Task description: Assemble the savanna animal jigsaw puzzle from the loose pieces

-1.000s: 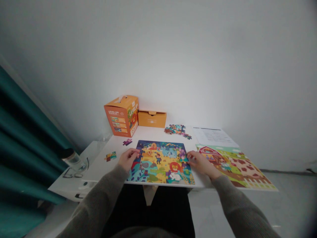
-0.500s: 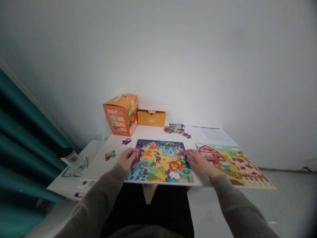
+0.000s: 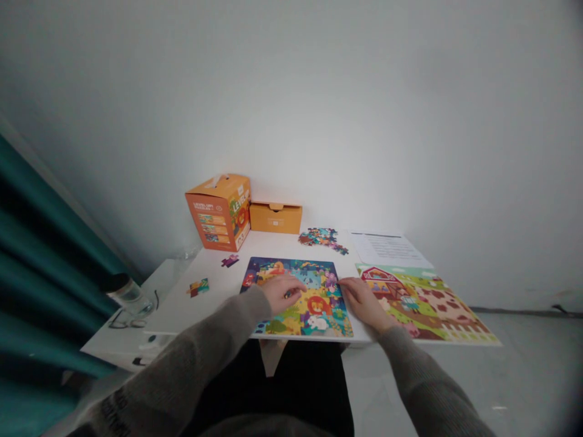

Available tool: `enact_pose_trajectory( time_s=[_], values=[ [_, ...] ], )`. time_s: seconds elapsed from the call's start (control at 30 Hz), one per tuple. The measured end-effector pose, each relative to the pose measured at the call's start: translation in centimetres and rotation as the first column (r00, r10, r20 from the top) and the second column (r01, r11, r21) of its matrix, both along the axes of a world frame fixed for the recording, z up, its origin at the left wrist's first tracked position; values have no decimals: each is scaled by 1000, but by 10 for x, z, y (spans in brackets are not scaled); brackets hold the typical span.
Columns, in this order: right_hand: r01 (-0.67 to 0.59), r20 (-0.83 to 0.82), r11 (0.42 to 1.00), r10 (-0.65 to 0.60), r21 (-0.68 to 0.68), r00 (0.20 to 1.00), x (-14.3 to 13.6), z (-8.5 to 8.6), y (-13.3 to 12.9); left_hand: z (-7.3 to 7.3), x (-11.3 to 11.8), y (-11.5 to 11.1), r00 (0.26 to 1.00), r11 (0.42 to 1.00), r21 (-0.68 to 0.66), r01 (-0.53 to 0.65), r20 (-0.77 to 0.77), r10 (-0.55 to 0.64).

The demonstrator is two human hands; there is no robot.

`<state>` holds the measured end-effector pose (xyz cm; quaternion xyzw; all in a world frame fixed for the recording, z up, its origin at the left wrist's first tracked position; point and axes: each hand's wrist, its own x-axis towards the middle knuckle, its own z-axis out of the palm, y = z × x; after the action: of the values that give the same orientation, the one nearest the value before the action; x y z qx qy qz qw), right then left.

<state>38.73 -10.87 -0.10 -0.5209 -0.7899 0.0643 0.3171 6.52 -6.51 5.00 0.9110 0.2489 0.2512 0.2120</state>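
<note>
An animal jigsaw puzzle [image 3: 314,306] with a dark blue top border lies in front of me on the white table, its pieces joined. My left hand [image 3: 283,292] is over its middle, fingers stretched and slightly bent, with nothing visible in them; it hides part of the picture. At the puzzle's right edge rests my right hand [image 3: 365,302], fingers extended and fingertips touching the border. Left of the puzzle lie a purple puzzle piece [image 3: 230,260] and a yellow-and-teal cluster of pieces [image 3: 198,287]. A heap of loose puzzle pieces [image 3: 321,237] sits behind.
An orange puzzle box [image 3: 214,221] and a smaller orange carton [image 3: 276,218] stand against the wall. A farm picture board [image 3: 423,300] and a printed sheet [image 3: 392,249] lie at right. On a lower surface at left are a glass jar [image 3: 132,296] and eyeglasses [image 3: 127,320].
My left hand has moved right, from the puzzle's left edge to over its middle. My right hand stays at the right edge, and the view has shifted slightly.
</note>
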Motion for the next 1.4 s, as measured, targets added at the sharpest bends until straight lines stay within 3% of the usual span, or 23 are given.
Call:
enact_pose_trajectory(
  time_s=[0.2, 0.37, 0.53, 0.87, 1.0, 1.1, 1.27, 1.4],
  values=[
    [24, 69, 999, -27, 39, 997, -3, -4, -1, -1, 63, 21, 979, 986, 162, -46, -190, 77],
    [40, 84, 998, -43, 47, 995, -7, 0, -3, -1, 96, 23, 943, 967, 252, -29, -313, 110],
    [41, 86, 999, -44, 34, 995, -8, 3, -4, -7, 109, 23, 922, 972, 229, -47, -365, 131],
    [88, 36, 996, -89, 23, 995, -5, -3, -4, -15, 113, 25, 916, 977, 213, -30, -386, 112],
    [87, 11, 996, -88, 23, 996, -5, -3, -4, -8, 103, 25, 950, 957, 290, -9, -296, 99],
    [89, 6, 996, -89, 23, 996, -4, -3, -4, 3, 82, 32, 973, 943, 330, 28, -223, 50],
    [101, 25, 995, -101, 5, 995, -2, -6, -4, 28, 24, 53, 996, 957, 290, -5, -83, 30],
    [91, 21, 996, -92, 17, 996, -1, -7, -3, 37, -26, 58, 1000, 976, 218, -15, -23, 20]
  ],
)
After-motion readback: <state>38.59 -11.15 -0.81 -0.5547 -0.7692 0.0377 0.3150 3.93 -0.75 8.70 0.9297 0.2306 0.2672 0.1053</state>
